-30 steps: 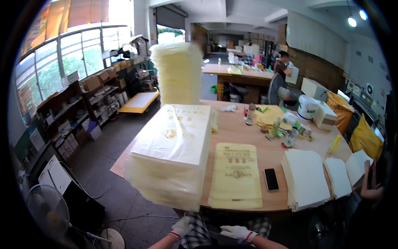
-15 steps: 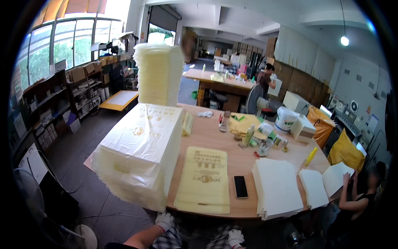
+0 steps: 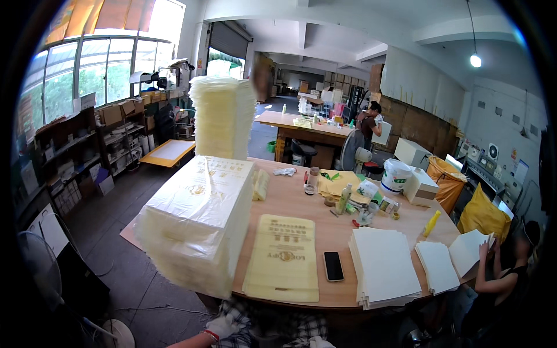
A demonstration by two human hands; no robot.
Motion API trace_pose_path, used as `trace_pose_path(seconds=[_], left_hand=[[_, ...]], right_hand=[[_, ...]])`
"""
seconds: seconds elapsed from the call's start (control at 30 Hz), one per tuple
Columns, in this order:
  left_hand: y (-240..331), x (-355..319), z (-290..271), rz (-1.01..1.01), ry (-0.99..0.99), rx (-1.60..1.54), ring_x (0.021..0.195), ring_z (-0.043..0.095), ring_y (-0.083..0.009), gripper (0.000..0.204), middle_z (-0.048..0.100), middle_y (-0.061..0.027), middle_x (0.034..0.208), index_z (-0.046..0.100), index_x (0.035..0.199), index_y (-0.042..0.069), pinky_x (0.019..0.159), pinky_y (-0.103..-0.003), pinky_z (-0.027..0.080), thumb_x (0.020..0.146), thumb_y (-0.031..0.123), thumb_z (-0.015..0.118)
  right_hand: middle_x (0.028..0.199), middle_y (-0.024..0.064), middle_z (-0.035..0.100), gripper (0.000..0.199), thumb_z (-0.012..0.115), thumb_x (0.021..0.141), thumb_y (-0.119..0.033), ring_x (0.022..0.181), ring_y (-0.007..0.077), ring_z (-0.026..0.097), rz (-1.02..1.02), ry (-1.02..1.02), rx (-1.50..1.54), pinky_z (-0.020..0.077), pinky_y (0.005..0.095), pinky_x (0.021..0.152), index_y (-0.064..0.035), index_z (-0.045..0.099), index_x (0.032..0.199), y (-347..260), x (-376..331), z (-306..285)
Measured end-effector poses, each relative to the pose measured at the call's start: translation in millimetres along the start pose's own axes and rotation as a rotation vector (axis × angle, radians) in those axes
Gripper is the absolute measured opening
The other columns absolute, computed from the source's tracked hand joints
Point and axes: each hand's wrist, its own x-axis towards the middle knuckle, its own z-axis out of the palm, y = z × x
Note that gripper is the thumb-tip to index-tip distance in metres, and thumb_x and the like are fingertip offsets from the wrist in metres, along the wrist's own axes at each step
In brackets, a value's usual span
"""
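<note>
My left hand (image 3: 225, 326), in a white glove with a red band at the wrist, rests on my plaid-clad leg below the table edge. Its fingers lie loosely on the cloth, holding nothing I can see. At the bottom rim, my right hand (image 3: 321, 343) shows only as a piece of white glove, its fingers cut off. On the table above them lies a flat pile of printed pale yellow bags (image 3: 282, 258). A black phone (image 3: 333, 266) is beside it. To the left rises a big wrapped bundle of pale yellow bags (image 3: 194, 200), overhanging the table edge.
Behind the bundle stands a tall cream stack (image 3: 216, 119). White board stacks (image 3: 384, 264) lie at right, near a seated person (image 3: 502, 278) handling a board. Bottles, tape and a white bucket (image 3: 395, 176) crowd the far side. Another person (image 3: 368, 124) works farther back.
The view has tilted slightly up, so table things sit lower. Both gloved hands have shifted down in the picture; the right is now mostly out of view. The things on the table look unmoved.
</note>
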Motion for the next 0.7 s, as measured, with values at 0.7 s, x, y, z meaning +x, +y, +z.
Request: trace_pose_path(seconds=[0.7], left_hand=[[135, 189, 13, 0.501, 0.368, 0.228, 0.107, 0.043, -0.0274, 0.034, 0.055, -0.008, 0.108, 0.065, 0.092, 0.019, 0.096, -0.044, 0.024, 0.079, 0.047, 0.051]], right_hand=[[0.102, 0.0195, 0.059, 0.042, 0.034, 0.089, -0.044, 0.091, 0.0392, 0.055, 0.101, 0.143, 0.03, 0.0427, 0.0457, 0.08, -0.0136, 0.054, 0.109, 41, 21, 56]])
